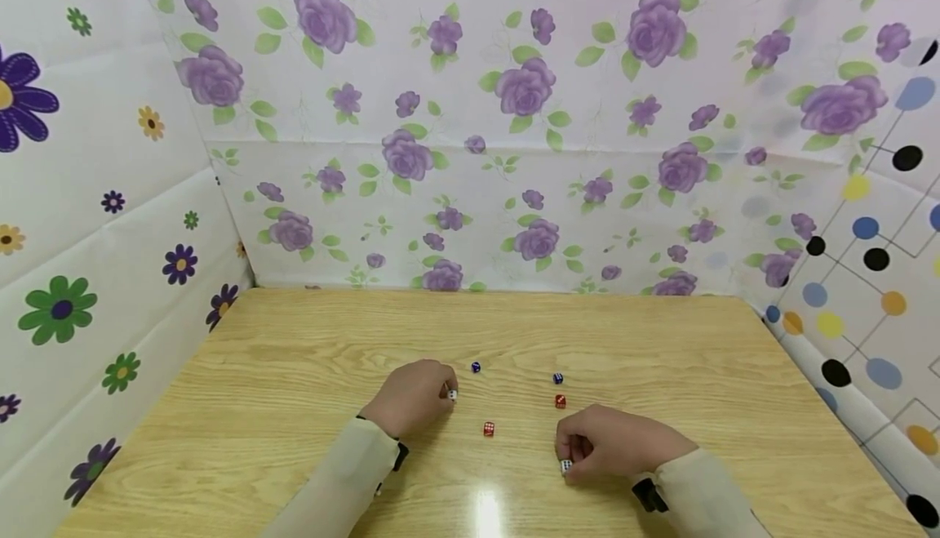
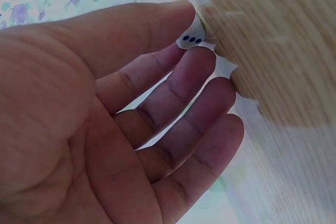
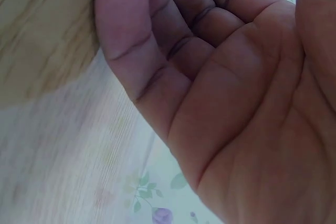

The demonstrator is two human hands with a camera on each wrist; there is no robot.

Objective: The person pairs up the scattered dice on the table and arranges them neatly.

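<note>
My left hand pinches a white die between thumb and forefinger, left of the middle of the table. In the left wrist view, dark pips show on that white die at the thumb tip. My right hand pinches another white die nearer the front. The right wrist view shows the curled fingers but not the die. Between the hands lies a red die. A second red die sits just beyond the right hand, with a blue die behind it. Another blue die lies beyond the left fingertips.
The wooden table is bordered at the back by a cloth with purple roses. A flower-print cloth stands on the left, and a dotted cloth on the right. Light reflects off the table's front.
</note>
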